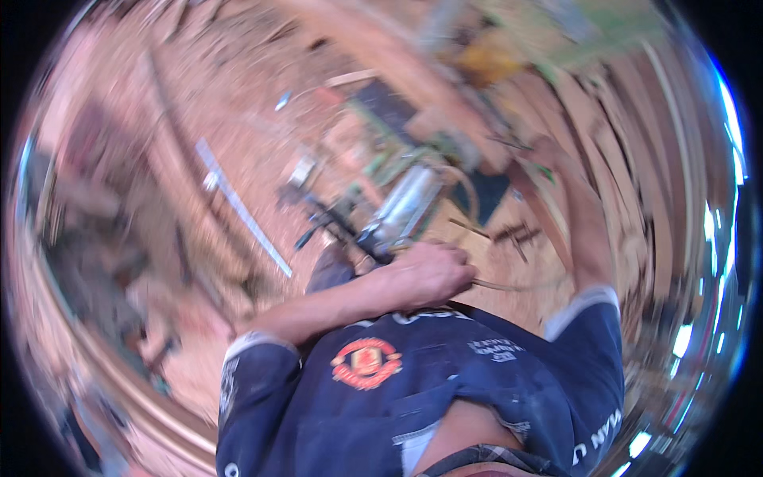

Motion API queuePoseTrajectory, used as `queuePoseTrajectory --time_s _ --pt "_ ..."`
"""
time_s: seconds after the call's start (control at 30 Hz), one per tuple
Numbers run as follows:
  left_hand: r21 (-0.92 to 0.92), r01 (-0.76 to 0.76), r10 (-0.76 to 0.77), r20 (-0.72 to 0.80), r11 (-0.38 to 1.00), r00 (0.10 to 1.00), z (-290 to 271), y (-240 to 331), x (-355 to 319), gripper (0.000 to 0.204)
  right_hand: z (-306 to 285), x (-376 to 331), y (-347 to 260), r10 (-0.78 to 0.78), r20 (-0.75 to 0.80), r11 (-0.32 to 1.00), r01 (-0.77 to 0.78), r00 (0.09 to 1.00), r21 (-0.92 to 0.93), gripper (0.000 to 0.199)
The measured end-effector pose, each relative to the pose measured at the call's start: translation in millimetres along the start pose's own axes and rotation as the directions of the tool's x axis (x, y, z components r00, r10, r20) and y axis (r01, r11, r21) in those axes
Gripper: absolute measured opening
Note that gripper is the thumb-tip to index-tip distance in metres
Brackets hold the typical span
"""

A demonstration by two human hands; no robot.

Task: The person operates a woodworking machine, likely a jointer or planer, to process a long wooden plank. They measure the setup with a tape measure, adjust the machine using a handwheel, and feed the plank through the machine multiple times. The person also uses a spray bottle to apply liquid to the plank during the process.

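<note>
While the left hand (437,272) sits close to the shirt front (445,342), its fingers are curled in on a thin cord (520,287), which extends to the right from the fist. The right hand (548,161) is set farther forward, at the near end of a wooden beam (409,71); motion blur conceals its fingers, so whether it grips the beam cannot be determined. The beam's long axis slants from that end forward and to the left, away from the body; the right hand is the nearer one. A silver cylinder (407,200) lies between beam and left hand, just ahead of the latter, its axis slanting forward and to the right. Farther out, a white strip (242,211) lies to the left, and long planks (636,119) line the right side.
</note>
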State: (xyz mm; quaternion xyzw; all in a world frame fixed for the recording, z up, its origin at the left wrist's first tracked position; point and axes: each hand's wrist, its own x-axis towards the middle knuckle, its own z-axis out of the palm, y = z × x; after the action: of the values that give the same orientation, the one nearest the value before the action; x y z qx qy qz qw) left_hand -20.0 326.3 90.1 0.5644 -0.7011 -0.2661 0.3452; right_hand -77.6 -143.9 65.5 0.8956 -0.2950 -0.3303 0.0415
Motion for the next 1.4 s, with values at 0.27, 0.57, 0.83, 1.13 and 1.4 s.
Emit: queuePoseTrajectory --time_s 0.27,0.57,0.83,1.13,1.4 --pt "0.022 0.062 -0.051 -0.319 0.998 0.946 22 3 -17 0.024 3 7 20 -0.156 -0.054 0.988 0.155 0.986 -0.012 0.065" --pt "-0.046 0.248 -0.239 -0.478 0.968 0.845 48 28 -34 0.03 -43 29 -4 -0.216 -0.096 0.928 0.173 0.972 -0.33 0.06" --pt "-0.106 0.451 -0.419 -0.597 0.886 0.684 73 43 -69 0.027 -61 30 -18 -0.284 0.034 0.926 0.284 0.958 -0.249 0.058" --pt "-0.265 0.643 -0.613 -0.677 0.719 0.406 73 -33 -156 0.025 -31 31 3 -0.483 -0.164 0.835 0.396 0.86 -0.383 0.06" --pt "-0.768 0.64 -0.935 -0.21 -0.023 -0.285 216 -261 -405 0.041 -10 19 7 0.02 -0.044 0.785 -0.043 0.999 -0.618 0.08"
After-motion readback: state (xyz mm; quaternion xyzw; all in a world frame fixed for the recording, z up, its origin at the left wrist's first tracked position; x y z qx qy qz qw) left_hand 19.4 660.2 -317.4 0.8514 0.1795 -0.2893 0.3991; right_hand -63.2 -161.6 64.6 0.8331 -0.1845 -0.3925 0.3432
